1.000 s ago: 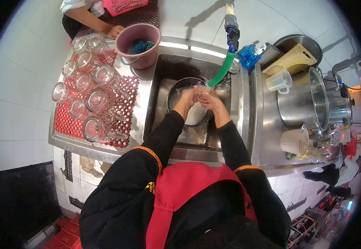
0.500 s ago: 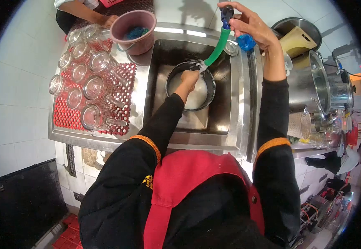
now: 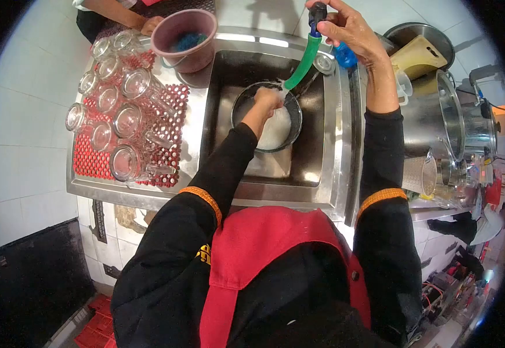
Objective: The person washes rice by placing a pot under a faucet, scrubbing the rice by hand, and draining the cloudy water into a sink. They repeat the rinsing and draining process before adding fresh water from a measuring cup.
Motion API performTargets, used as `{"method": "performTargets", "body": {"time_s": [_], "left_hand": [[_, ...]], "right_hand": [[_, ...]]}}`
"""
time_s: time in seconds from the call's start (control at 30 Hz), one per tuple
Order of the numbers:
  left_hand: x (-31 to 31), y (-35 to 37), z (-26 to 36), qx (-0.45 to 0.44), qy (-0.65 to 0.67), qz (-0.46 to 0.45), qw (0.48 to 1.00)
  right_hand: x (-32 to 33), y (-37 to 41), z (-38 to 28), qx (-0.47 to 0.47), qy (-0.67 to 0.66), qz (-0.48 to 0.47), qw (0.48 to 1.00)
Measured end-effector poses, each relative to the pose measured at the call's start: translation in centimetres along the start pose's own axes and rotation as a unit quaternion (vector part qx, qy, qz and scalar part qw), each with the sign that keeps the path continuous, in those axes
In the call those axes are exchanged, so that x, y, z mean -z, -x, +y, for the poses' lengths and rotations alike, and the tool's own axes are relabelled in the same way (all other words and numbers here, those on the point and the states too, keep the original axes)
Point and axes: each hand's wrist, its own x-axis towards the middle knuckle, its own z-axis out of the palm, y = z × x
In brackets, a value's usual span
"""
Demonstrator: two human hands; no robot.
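Note:
A dark round pot (image 3: 296, 134) stands in the steel sink, with whitish contents (image 3: 275, 132) that could be rice or cloudy water. My left hand (image 3: 268, 101) is inside it near the far rim, fingers curled; what they hold, if anything, is hidden. Water runs over this hand from a green hose (image 3: 304, 65) fixed to the tap (image 3: 318, 13). Up at the tap, my right hand (image 3: 351, 32) has its thumb and forefinger around the black top part.
Upturned glass mugs (image 3: 129, 120) stand on a red mat (image 3: 93, 164) at left. Behind them is a pink bucket (image 3: 185, 29) with a blue scrubber (image 3: 189, 42), near another person's hand (image 3: 151, 25). Large steel pots (image 3: 432, 119) and a cutting board (image 3: 417, 58) crowd the right side.
My left hand has shifted slightly up toward the hose's end, and running water now splashes over it. My right hand stays at the tap, its fingers slightly shifted.

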Motion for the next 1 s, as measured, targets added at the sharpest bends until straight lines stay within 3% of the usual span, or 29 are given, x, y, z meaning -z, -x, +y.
{"method": "performTargets", "body": {"time_s": [0.1, 0.17, 0.23, 0.27, 0.33, 0.37, 0.4, 0.43, 0.47, 0.5, 0.53, 0.57, 0.6, 0.63, 0.7, 0.73, 0.77, 0.8, 0.83, 0.9, 1.0], "left_hand": [[-1.0, 2.6, 2.1, 0.042, 0.075, 0.009, 0.996], [-0.2, 3.2, 2.1, 0.057, 0.055, 0.001, 0.997], [1.1, 2.9, 0.7, 0.068, -0.009, 0.068, 0.995], [2.2, 2.0, -1.3, -0.032, -0.228, 0.145, 0.962], [4.0, 3.4, -1.8, -0.021, -0.302, 0.279, 0.911], [4.8, 3.7, -2.6, -0.016, -0.303, 0.281, 0.911], [5.7, 3.8, -3.6, -0.030, -0.329, 0.337, 0.882], [6.5, 3.6, -4.6, -0.044, -0.355, 0.391, 0.848], [7.4, 2.9, -6.3, -0.040, -0.356, 0.393, 0.847], [8.3, 1.9, -8.6, 0.005, -0.315, 0.349, 0.882], [8.8, 1.2, -9.9, 0.050, -0.272, 0.303, 0.912], [8.8, 1.1, -10.3, 0.053, -0.271, 0.306, 0.911], [8.5, 1.5, -10.4, 0.067, -0.247, 0.299, 0.919], [8.1, 1.8, -10.3, 0.081, -0.224, 0.292, 0.926], [7.8, 1.4, -10.2, 0.053, -0.245, 0.286, 0.925], [7.9, 0.6, -10.7, 0.013, -0.258, 0.283, 0.924], [7.9, 0.1, -11.3, -0.027, -0.270, 0.279, 0.921], [7.8, 0.6, -10.3, 0.002, -0.244, 0.262, 0.934], [8.1, 0.4, -10.5, 0.006, -0.243, 0.266, 0.933], [8.2, 0.4, -10.4, -0.025, -0.233, 0.241, 0.942], [7.9, 0.8, -10.0, 0.001, -0.191, 0.243, 0.951]], "right_hand": [[-0.8, 1.3, 0.5, -0.016, -0.017, 0.057, 0.998], [-1.4, 1.8, 3.0, -0.035, -0.032, 0.094, 0.994], [-2.5, 2.6, 8.5, 0.081, -0.303, 0.168, 0.935], [-2.6, 3.7, 10.7, 0.060, -0.367, 0.153, 0.916], [-5.4, 4.2, 15.1, -0.114, -0.379, 0.302, 0.867], [-7.6, 4.6, 19.4, -0.173, -0.332, 0.355, 0.857], [-8.6, 6.9, 27.1, -0.202, -0.309, 0.237, 0.898], [-11.4, 7.4, 29.0, -0.368, -0.176, 0.215, 0.887], [-14.2, 10.6, 32.7, -0.257, -0.244, 0.164, 0.920], [-19.8, 10.9, 43.4, -0.299, 0.212, 0.080, 0.927], [-21.4, 10.9, 40.4, -0.249, 0.236, -0.082, 0.936], [-22.3, 9.8, 35.5, -0.351, 0.162, -0.162, 0.908], [-23.4, 9.2, 32.5, -0.245, 0.249, -0.237, 0.906], [-25.0, 8.9, 32.7, -0.243, 0.248, -0.241, 0.906], [-27.9, 8.8, 35.3, 0.019, 0.423, -0.080, 0.903], [-29.2, 8.5, 39.4, 0.076, 0.442, -0.062, 0.892], [-28.5, 7.0, 39.8, 0.079, 0.439, -0.066, 0.893], [-27.5, 5.2, 39.4, -0.013, 0.460, -0.228, 0.858], [-26.7, 3.6, 39.3, -0.101, 0.466, -0.381, 0.792], [-25.7, 2.7, 41.3, -0.108, 0.484, -0.350, 0.795], [-22.7, 3.5, 42.5, -0.170, 0.458, -0.213, 0.846]]}}
